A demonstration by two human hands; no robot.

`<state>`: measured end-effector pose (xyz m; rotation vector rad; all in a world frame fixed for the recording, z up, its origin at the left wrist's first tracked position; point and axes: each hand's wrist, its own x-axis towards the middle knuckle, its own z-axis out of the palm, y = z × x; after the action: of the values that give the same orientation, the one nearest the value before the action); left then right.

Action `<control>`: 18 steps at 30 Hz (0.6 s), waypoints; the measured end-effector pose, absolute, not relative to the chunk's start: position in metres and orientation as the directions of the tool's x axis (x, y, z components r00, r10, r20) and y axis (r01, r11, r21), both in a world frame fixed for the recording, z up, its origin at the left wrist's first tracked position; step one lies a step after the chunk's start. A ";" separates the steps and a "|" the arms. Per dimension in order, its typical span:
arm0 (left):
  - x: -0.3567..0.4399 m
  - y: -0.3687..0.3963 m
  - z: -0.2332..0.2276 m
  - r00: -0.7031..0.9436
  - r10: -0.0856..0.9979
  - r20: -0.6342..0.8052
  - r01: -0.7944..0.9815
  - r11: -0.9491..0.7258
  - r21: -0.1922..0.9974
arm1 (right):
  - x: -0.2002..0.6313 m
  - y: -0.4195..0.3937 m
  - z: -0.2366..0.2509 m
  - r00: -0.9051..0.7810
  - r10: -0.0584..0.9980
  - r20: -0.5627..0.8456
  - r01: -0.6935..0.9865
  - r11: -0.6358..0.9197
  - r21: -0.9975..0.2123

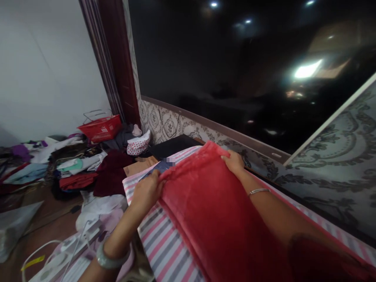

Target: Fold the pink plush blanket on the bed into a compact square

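Note:
A red plush garment (205,203) is stretched out over a pink, grey and white striped cloth (169,239). Its far edge is gathered like a waistband; the near end runs out of view. At the left corner of that edge, my left hand (147,192) is closed on the fabric, a pale bangle on its wrist. My right hand (234,162) pinches the opposite corner, with a thin silver bracelet on that arm. Just beyond my left hand lies a dark blue item (160,167), partly covered and blurred.
A large black screen (229,70) hangs on the patterned wall ahead. Piled clothes (76,162) and a red basket (101,128) are at the left. White power strips (72,243) with cables lie low on the left. A black flat object (174,145) lies behind the striped cloth.

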<state>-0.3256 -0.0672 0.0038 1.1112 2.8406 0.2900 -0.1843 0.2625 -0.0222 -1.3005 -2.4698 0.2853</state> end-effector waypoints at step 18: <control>-0.309 -0.059 -0.010 -0.656 0.739 0.156 0.746 0.666 -0.021 | -0.024 0.245 -0.033 -0.622 0.782 0.036 0.751 0.609 -0.256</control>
<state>-0.3090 -0.0591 -0.0097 1.3475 3.0035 0.0746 -0.0241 0.2454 -0.0334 -1.2879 -2.6870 0.3257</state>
